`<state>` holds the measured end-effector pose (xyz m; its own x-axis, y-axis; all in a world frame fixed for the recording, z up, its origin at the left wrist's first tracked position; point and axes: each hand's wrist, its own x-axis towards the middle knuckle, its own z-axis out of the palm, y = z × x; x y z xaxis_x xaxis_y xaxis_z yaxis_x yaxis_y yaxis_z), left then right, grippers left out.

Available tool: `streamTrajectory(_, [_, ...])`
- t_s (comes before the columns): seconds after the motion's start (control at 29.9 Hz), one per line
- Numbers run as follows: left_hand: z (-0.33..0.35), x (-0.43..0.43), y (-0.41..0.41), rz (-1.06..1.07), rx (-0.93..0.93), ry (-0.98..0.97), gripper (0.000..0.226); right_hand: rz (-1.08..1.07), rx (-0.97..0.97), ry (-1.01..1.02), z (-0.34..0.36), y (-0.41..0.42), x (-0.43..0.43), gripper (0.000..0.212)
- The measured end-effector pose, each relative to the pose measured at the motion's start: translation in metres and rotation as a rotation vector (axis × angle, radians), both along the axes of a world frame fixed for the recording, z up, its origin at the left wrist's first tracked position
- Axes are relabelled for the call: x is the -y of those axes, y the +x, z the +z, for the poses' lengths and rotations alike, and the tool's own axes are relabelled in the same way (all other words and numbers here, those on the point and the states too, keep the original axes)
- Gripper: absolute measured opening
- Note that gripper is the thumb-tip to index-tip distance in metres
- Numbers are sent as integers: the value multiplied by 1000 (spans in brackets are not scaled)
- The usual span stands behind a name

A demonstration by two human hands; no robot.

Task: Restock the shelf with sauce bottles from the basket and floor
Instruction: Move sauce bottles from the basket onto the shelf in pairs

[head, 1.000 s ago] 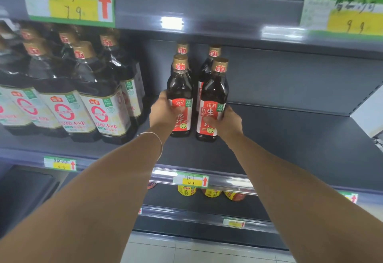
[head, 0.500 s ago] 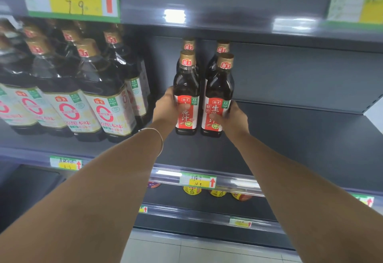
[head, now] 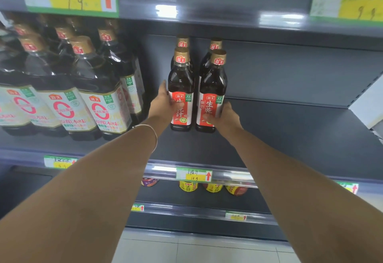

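L hand (head: 163,105) fingers (head: 164,89) clamped on L bottle (head: 181,80); R hand (head: 226,115) on R bottle (head: 213,82); both on shelf (head: 290,134).

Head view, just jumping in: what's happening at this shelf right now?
A person is stocking sauce bottles, one in each hand. The left hand grips the left bottle and the right hand grips the right bottle. Both appear to stand upright, side by side, on the middle shelf, directly in front of two back bottles of the same kind. Bigger jugs sit at the shelf's left end.
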<state>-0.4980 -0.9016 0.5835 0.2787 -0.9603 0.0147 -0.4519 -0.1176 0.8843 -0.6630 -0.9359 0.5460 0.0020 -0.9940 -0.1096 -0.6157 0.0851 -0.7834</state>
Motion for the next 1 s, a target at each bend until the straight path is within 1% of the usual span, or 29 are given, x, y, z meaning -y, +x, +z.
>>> streamTrajectory(0.03, [-1,-5,-1,10,18,12,78,-2,-28,14,1,-2,-5,64])
streamTrajectory(0.07, [-2,-12,-1,16,70,24,77,-1,-72,15,2,-3,-10,67])
streamTrajectory(0.13, [-3,-27,3,0,204,46,64,18,-175,-24,7,-6,-25,66])
streamTrajectory(0.23, [0,-54,14,-81,432,73,42,121,-374,-118,21,-3,-52,55])
streamTrajectory(0.3, [3,-73,24,-104,473,88,40,204,-472,-153,30,4,-73,56])
streamTrajectory(0.37, [6,-96,36,-111,488,110,44,266,-514,-162,36,18,-94,56])
streamTrajectory(0.47, [5,-138,58,-120,490,138,45,373,-549,-174,39,48,-127,56])
streamTrajectory(0.57, [-4,-185,94,-31,494,166,45,479,-546,-182,37,89,-160,56])
streamTrajectory(0.67, [-14,-242,132,104,476,204,41,588,-540,-235,32,130,-197,53])
streamTrajectory(0.77, [-25,-309,163,258,435,253,36,694,-519,-318,23,171,-240,45])
streamTrajectory(0.84, [-35,-359,179,351,438,260,34,777,-497,-329,14,196,-275,44])
streamTrajectory(0.9, [-48,-412,193,414,468,263,35,864,-454,-330,2,222,-314,45])
streamTrajectory(1.0, [-64,-493,213,501,469,367,41,999,-415,-329,-14,264,-378,45])
